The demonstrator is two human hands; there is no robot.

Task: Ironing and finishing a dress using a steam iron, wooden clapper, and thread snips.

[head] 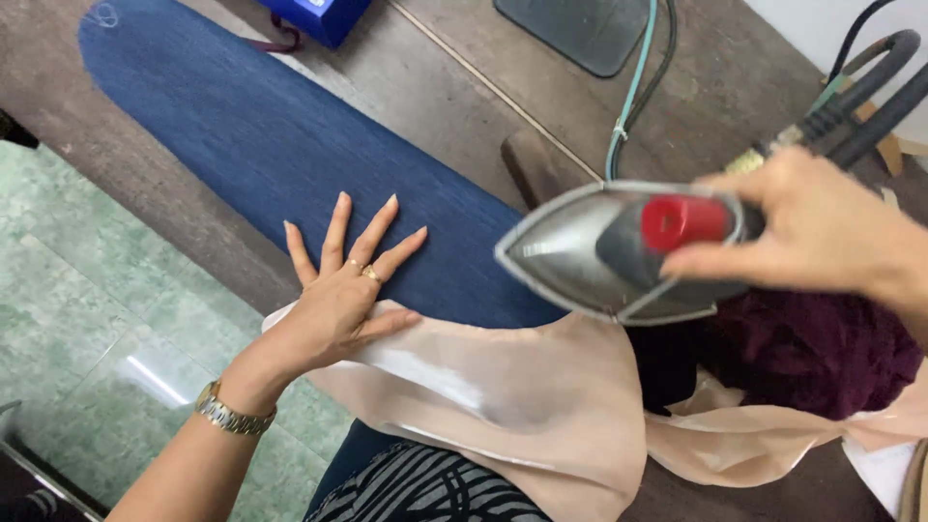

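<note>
While the left hand (333,290) splays flat on glossy satin (503,387), the right hand (812,232) grips a pointed steel iron (590,251).

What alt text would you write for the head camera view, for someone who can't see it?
A right hand holds a silver steam iron with a red knob above a shiny beige satin cloth draped over a long blue padded ironing board. The left hand, fingers spread, presses the cloth's edge flat. A dark maroon fabric heap lies under the right hand.
</note>
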